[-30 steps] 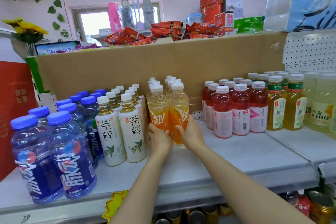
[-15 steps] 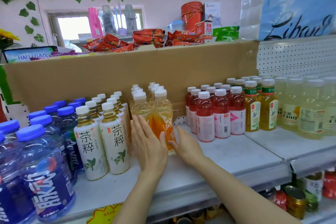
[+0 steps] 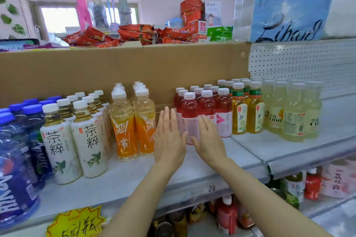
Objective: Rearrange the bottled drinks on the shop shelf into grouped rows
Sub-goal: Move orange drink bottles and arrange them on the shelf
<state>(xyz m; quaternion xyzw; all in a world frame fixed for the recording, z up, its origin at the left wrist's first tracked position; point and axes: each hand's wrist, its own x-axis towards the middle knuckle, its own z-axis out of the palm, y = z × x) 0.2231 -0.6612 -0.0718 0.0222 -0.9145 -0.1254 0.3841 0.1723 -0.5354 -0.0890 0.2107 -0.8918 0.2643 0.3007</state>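
Rows of bottled drinks stand on the grey shelf (image 3: 134, 181). From left: blue-capped bottles (image 3: 17, 152), white tea bottles (image 3: 88, 140), orange drink bottles (image 3: 134, 121), red drink bottles (image 3: 207, 106), yellow-green tea bottles (image 3: 246, 113) and pale lemon bottles (image 3: 292, 113). My left hand (image 3: 169, 138) is held flat with straight fingers in the gap between the orange and red rows. My right hand (image 3: 209, 138) is also flat, in front of the front red bottle (image 3: 189, 109). Neither hand holds a bottle; whether they touch one is unclear.
A cardboard wall (image 3: 96, 69) backs the left shelf, with red snack packs (image 3: 134, 34) on top. A blue tissue pack (image 3: 285, 11) sits above the pegboard (image 3: 308, 63). Cans and bottles (image 3: 227, 215) fill the shelf below. A yellow price tag (image 3: 77, 223) hangs at the front edge.
Both hands have left the orange bottles and moved right to the gap beside the red row, fingers now straight. The view has shifted right.
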